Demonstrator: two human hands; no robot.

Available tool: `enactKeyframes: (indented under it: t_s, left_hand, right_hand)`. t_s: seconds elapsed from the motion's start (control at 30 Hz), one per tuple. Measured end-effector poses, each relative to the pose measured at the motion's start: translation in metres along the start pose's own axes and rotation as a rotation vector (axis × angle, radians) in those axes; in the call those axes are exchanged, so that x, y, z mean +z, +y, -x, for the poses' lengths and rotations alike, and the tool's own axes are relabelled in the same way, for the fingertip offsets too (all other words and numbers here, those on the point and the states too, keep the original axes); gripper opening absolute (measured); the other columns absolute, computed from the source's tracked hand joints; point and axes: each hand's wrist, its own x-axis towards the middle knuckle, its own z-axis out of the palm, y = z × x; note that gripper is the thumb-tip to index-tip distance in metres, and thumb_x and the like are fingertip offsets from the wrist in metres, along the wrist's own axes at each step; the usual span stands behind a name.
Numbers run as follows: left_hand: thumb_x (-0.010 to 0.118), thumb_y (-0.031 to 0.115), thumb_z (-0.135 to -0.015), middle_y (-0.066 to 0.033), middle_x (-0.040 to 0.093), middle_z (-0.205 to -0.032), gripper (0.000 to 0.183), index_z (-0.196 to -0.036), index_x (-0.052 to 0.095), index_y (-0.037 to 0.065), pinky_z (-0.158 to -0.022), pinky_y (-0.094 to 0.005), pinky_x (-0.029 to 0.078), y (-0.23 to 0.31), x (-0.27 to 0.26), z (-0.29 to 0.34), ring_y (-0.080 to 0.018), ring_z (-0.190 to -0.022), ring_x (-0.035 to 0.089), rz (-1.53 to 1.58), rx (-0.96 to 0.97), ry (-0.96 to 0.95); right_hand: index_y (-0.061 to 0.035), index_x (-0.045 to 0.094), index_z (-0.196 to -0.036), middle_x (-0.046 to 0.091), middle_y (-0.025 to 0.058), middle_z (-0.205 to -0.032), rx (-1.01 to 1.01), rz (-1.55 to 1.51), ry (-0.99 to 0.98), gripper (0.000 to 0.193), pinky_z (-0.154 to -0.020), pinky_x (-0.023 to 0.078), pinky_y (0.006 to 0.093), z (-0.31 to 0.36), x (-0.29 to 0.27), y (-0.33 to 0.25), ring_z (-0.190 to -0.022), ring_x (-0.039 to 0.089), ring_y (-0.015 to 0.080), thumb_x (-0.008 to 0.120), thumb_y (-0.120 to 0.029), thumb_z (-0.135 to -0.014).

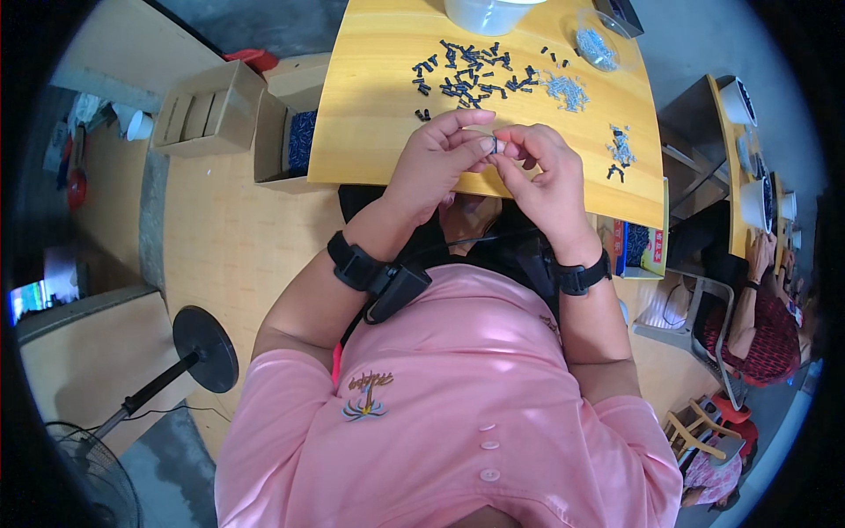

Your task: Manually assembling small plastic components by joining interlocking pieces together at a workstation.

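A yellow wooden table (370, 132) fills the top of the view. Over its near edge, the left hand (444, 163) and right hand (547, 180) meet, thumb and fingertips of both clamped on 1 small dark piece (495, 145), largely hidden. Beyond lie scattered small black cylindrical pieces (473, 77), beside a heap of small silvery pieces (565, 92). Farther back stand a white plastic tub (489, 18) and a clear round dish (615, 44). Brown cardboard boxes (231, 132) sit left, past a black pedestal fan (205, 349); right, a co-worker in a dark-red patterned top (764, 345) sits.
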Motion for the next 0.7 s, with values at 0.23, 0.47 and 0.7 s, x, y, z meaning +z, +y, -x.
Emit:
enactKeyframes:
  t_s: [0.23,0.47,0.7]
  left_hand:
    - [0.059,0.013,-0.087,-0.0039,0.064,-0.090,0.023,-0.107,0.059,0.003,-0.071,-0.0214,0.051,0.000,-0.002,0.005,-0.0086,-0.076,0.060,0.127,-0.105,0.019]
    - [0.063,0.017,-0.085,-0.0022,0.063,-0.081,0.020,-0.097,0.063,0.002,-0.068,-0.0222,0.052,-0.001,-0.006,0.005,-0.0080,-0.072,0.059,0.041,-0.242,-0.006]
    - [0.062,0.016,-0.085,-0.0037,0.063,-0.082,0.021,-0.099,0.063,0.001,-0.066,-0.0221,0.051,-0.007,-0.012,0.006,-0.0090,-0.072,0.060,0.036,-0.251,-0.033]
  right_hand:
    - [-0.0028,0.061,-0.084,0.056,0.0101,-0.071,-0.011,0.046,-0.003,0.017,-0.062,0.045,0.0329,0.000,0.000,-0.006,-0.068,0.055,0.0251,0.067,-0.005,-0.068]
    - [-0.0033,0.059,-0.082,0.056,0.0104,-0.073,-0.118,0.075,-0.006,0.017,-0.064,0.045,0.0351,0.002,0.000,-0.004,-0.071,0.055,0.0273,0.067,-0.006,-0.068]
    - [-0.0031,0.057,-0.083,0.056,0.0112,-0.074,-0.135,0.066,-0.048,0.018,-0.065,0.045,0.0360,0.006,0.001,-0.002,-0.071,0.054,0.0284,0.066,-0.006,-0.067]
